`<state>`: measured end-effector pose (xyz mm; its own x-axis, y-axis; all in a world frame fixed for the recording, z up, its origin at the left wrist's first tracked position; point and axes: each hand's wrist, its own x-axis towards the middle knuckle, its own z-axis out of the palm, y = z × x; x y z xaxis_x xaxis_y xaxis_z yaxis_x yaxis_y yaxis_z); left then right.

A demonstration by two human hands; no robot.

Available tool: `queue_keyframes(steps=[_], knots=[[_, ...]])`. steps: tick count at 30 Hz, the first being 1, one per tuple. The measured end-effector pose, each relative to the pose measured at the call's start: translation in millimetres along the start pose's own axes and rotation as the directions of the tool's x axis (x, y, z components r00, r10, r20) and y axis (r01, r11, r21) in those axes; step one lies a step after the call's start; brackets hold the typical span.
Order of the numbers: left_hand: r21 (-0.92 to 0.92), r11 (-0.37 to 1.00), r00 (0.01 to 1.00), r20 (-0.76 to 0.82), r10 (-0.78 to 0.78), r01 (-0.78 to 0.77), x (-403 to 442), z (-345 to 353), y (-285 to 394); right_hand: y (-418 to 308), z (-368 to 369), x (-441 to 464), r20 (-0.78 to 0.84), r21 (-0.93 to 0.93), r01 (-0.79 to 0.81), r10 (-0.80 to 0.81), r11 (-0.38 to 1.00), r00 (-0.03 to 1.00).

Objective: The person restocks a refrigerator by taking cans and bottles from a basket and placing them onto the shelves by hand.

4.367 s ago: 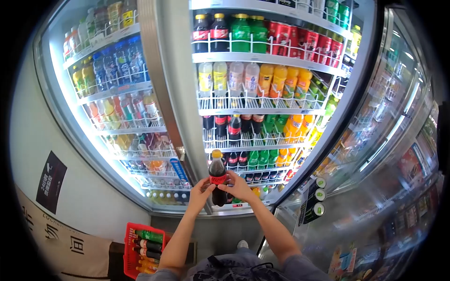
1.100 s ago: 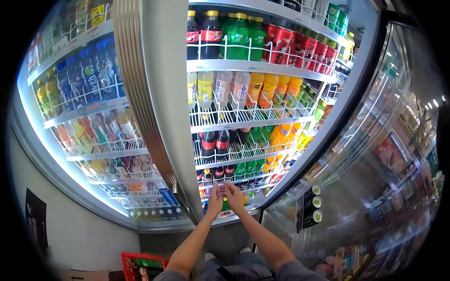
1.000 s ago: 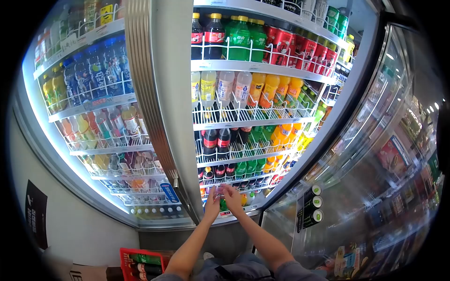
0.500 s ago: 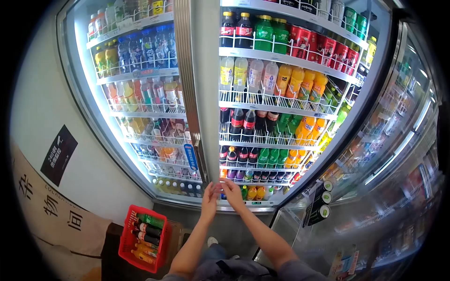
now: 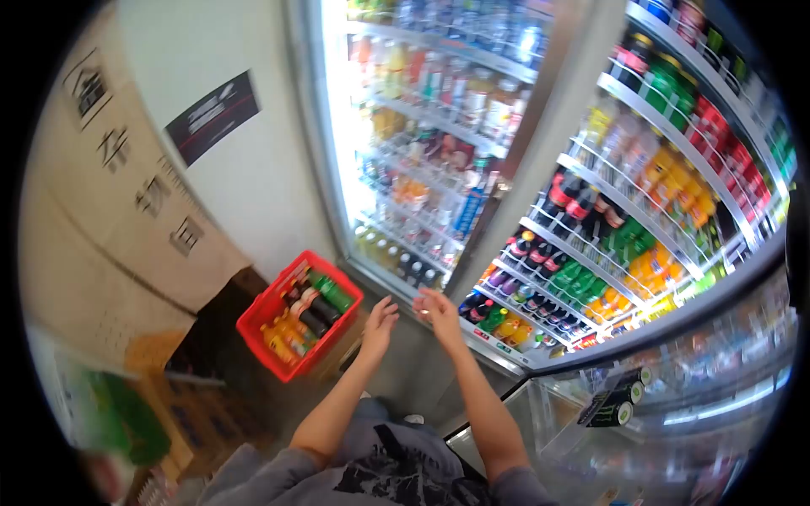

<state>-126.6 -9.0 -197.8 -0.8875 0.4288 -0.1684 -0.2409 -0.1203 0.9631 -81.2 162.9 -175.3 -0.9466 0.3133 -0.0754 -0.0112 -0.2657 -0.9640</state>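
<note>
Cola bottles (image 5: 313, 311) and orange-drink bottles (image 5: 285, 336) already lie in red basket (image 5: 265, 355), left; left hand (image 5: 380, 322), right hand (image 5: 438, 310) empty, fingers loosely apart; right cooler (image 5: 574, 110) well stocked.

Three dark characters run down the beige cloth (image 5: 84, 215) — 杂, 物, 间 — below a boxed house-like emblem; the smaller print alongside is too blurred to read. Pale lettering on the black wall sign (image 5: 234, 99) is smeared too. The black cans (image 5: 606, 413) bear a green claw-like logo. Labels on bottles (image 5: 310, 317) in the red basket (image 5: 263, 358) are illegible.
</note>
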Motion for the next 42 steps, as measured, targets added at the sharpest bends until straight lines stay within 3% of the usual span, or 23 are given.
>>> queue_keyframes(steps=[5, 12, 17, 22, 29, 33, 35, 36, 37, 39, 42], knots=[[-0.041, 0.999, 0.994, -0.105, 0.019, -0.023, 16.9, -50.1, 10.7, -4.0, 54.4, 32.1, 0.092, -0.054, -0.033, 0.037, 0.998, 0.995], [-0.067, 0.996, 0.969, -0.236, -0.076, 0.062, 23.4, -150.3, -5.5, 33.5, 136.8, 68.2, 0.229, -0.124, -0.113, 0.140, 0.986, 0.963], [-0.143, 0.978, 0.887, -0.417, -0.200, 0.153, 13.1, -223.9, -26.4, 68.5, 181.9, 95.3, 0.333, -0.180, -0.134, 0.189, 0.975, 0.924], [-0.224, 0.970, 0.793, -0.572, -0.210, 0.096, 6.8, -273.4, -43.4, 84.2, 216.4, 116.9, 0.400, -0.284, -0.204, 0.309, 0.937, 0.863], [-0.379, 0.925, 0.709, -0.644, -0.288, 0.032, -2.4, -309.9, -62.9, 154.5, 240.3, 140.2, 0.457, -0.362, -0.286, 0.436, 0.887, 0.775], [-0.386, 0.909, 0.756, -0.545, -0.362, 0.156, 0.2, -319.4, -99.5, 214.6, 243.3, 143.0, 0.416, -0.420, -0.295, 0.471, 0.858, 0.778], [-0.399, 0.899, 0.727, -0.562, -0.395, 0.181, 5.5, -311.4, -102.0, 243.8, 243.2, 146.8, 0.376, -0.565, -0.153, 0.419, 0.811, 0.827], [-0.422, 0.886, 0.738, -0.533, -0.415, 0.194, 10.3, -310.3, -108.8, 252.8, 245.1, 149.0, 0.340, -0.700, -0.048, 0.391, 0.712, 0.855], [-0.450, 0.867, 0.744, -0.500, -0.444, 0.215, 12.9, -308.4, -116.3, 255.5, 249.5, 150.2, 0.341, -0.700, -0.057, 0.403, 0.712, 0.849], [-0.479, 0.849, 0.738, -0.485, -0.469, 0.225, 20.9, -307.0, -130.6, 265.8, 248.8, 146.3, 0.339, -0.766, 0.093, 0.277, 0.637, 0.899], [-0.540, 0.813, 0.737, -0.456, -0.498, 0.216, 35.5, -307.1, -152.8, 293.0, 247.7, 147.4, 0.323, -0.784, 0.085, 0.286, 0.615, 0.902]])
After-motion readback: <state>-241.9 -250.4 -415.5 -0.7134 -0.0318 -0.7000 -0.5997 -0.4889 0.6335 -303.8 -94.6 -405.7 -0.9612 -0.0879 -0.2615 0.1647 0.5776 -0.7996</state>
